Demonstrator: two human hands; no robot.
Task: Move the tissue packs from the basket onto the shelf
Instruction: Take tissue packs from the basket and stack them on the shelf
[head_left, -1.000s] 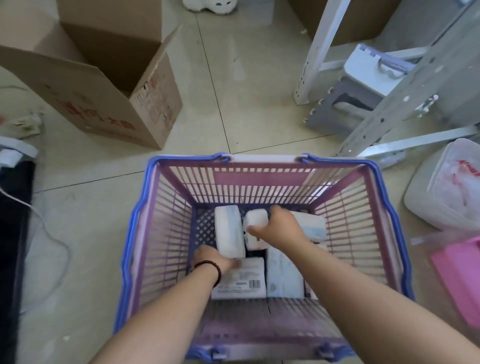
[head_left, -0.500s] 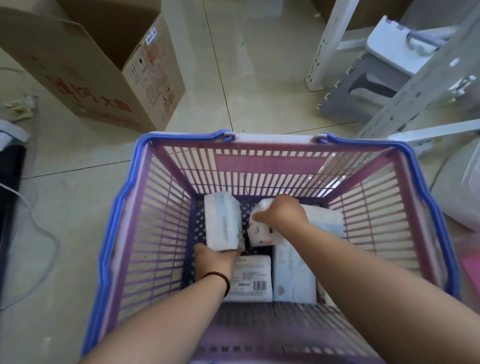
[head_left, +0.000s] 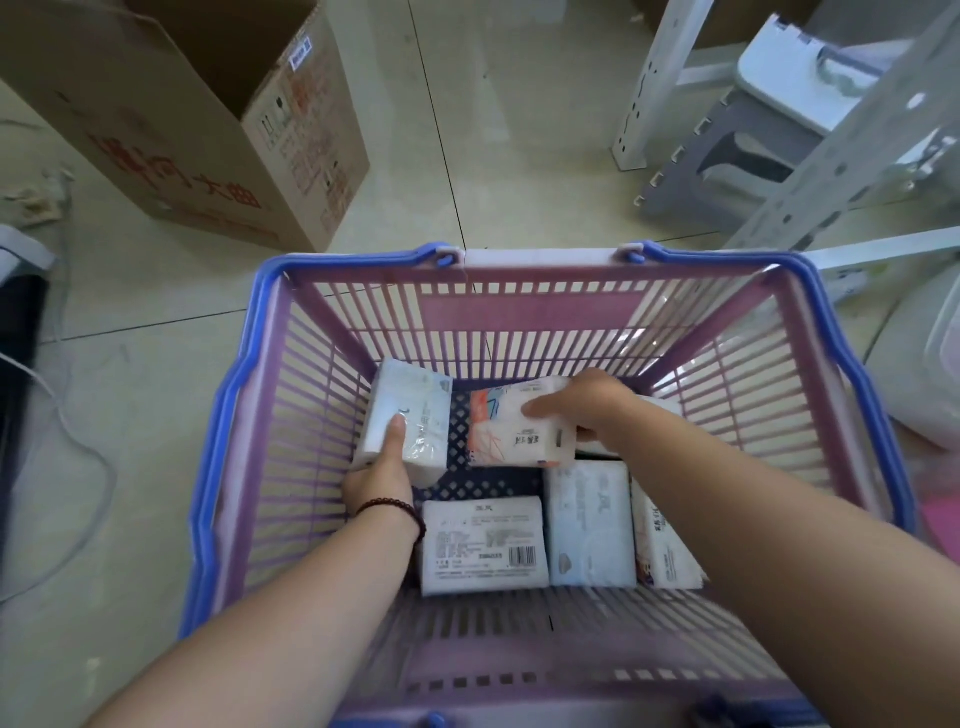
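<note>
Left hand (head_left: 382, 470): holding a pale blue tissue pack (head_left: 410, 418) by its near end, thumb on top, raised off the basket (head_left: 249, 426) floor.
Right hand (head_left: 587, 408): holding an orange-patterned pack (head_left: 519, 426), fingers curled over its far edge.
Remaining packs: three lie flat just nearer than both hands; the barcode pack (head_left: 483, 543) is beside the left wrist.
Risk: soft wrapping could slip from an end-only grip.
Risk: a lifted pack could snag the slatted wall.
Shelf: only its white upright (head_left: 644, 88) shows, well beyond the right hand.

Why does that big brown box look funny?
The cardboard box on the floor beyond the basket leans over with its flaps open, instead of standing upright. Nothing looks spilled or torn.
</note>
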